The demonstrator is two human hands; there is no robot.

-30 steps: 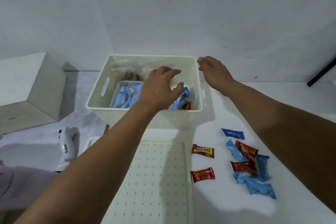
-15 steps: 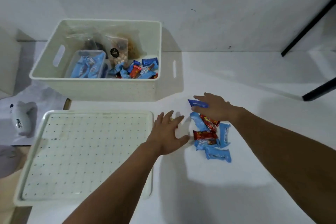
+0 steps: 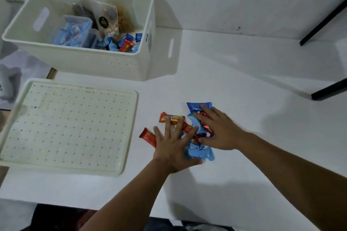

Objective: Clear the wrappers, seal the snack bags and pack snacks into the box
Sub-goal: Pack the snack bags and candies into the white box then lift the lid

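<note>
**White table and what sits on it**

I see a white table (image 3: 234, 84) carrying a white box (image 3: 105, 63) at its far left. Just in front of the box lies a perforated white lid (image 3: 71, 124) (flat, rim up). To the right of the lid, well clear of the box, a heap of red and blue snack bars (image 3: 199, 154) rests on the tabletop.

Red, blue snacks (image 3: 195, 127); white dotted lid (image 3: 71, 125).

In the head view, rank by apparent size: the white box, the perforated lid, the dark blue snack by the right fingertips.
1-2. white box and perforated lid: too close to rank, and the lid sits nearer the camera.
3. dark blue snack, clearly smallest.
</note>
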